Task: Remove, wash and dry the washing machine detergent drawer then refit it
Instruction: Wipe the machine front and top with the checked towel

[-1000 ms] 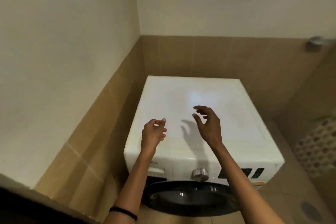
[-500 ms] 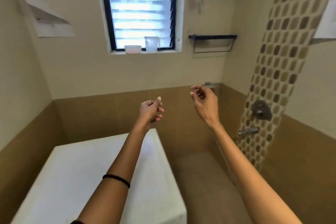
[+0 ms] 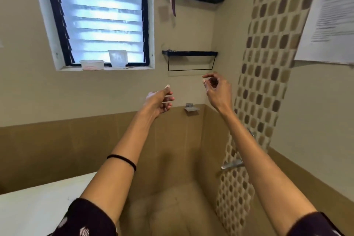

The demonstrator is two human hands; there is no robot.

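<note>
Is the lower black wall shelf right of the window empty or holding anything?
It looks empty: the lower black shelf shows only its flat top edge and the thin wire rail below. Its top surface faces away from the camera, so something lying flat there cannot be ruled out.

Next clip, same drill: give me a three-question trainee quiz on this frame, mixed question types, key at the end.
1. True or false: the left hand is holding the detergent drawer.
2. Multiple choice: what stands on the window sill? A) a folded towel B) a shallow tub and a clear cup C) a soap bottle
3. Fill in: the black band is worn on the ___ forearm.

Key:
1. False. Both the left hand and the right hand are empty, raised with fingers loosely curled; no drawer is in view, only a corner of the white washing machine.
2. B
3. left
</note>
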